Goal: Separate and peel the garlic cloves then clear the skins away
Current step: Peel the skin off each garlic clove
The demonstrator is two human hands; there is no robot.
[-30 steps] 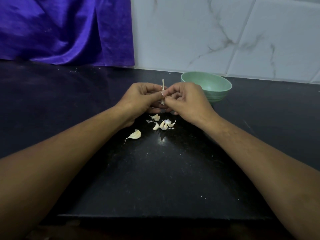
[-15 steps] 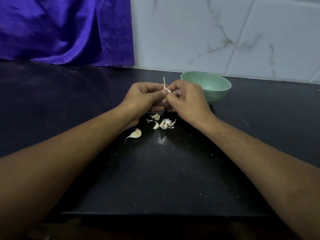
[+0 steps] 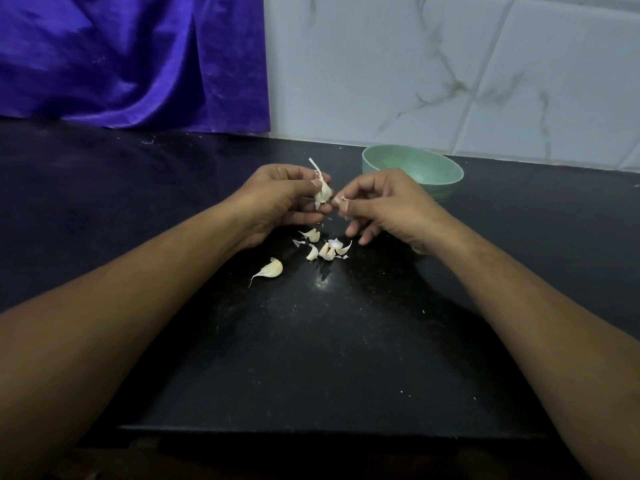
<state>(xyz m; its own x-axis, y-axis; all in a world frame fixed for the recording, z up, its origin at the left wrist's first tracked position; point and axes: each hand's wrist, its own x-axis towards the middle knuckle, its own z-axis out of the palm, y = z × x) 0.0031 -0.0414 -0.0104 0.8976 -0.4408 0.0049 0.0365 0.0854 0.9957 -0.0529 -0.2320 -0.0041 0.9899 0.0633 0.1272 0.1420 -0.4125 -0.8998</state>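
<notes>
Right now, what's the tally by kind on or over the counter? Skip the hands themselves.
Green bowl: 1
Purple cloth: 1
Garlic remnant in left hand: 1
Skin scrap pinched by right hand: 1
Lone clove: 1
Cluster of small pieces: 1, pieces too small to count
Total: 6

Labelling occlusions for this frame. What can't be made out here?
Head view only:
- garlic piece: how many cloves remain is hidden by the left hand fingers.
- scrap pinched by the right hand: too small to identify.
- bowl: bottom hidden behind the right hand and near rim.
- loose pile: cloves versus skins too small to tell.
</notes>
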